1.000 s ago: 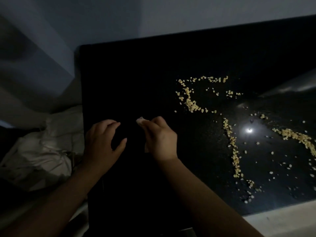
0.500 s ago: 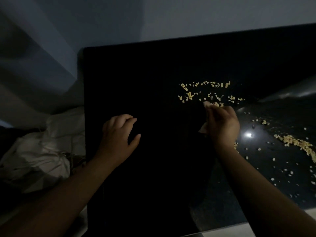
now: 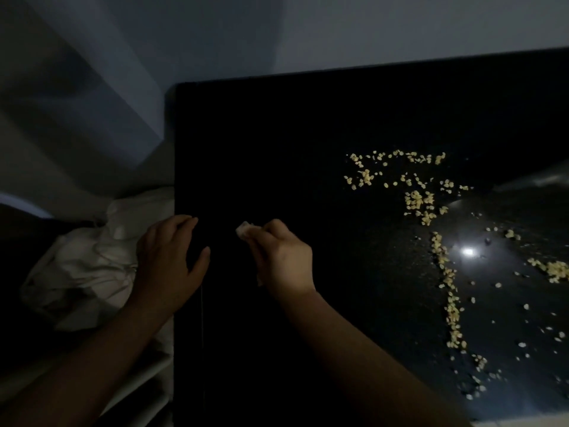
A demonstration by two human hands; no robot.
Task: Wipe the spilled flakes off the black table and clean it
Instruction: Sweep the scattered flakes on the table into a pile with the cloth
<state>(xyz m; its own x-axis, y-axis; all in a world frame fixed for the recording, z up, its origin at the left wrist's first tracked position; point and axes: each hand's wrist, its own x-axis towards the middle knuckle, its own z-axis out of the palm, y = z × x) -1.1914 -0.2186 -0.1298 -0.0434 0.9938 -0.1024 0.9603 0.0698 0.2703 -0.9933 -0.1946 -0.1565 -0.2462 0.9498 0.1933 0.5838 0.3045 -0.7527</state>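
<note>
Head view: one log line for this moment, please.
right hand grips cloth | left hand open at table edge | flakes lie at right

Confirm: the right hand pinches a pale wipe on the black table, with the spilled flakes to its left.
Not right. The head view shows the right hand pinching the wipe on the black table, but the flakes lie to its right.

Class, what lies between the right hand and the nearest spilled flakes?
Bare black table, per the head view, separates the right hand, gripping a cloth, from the flakes.
</note>
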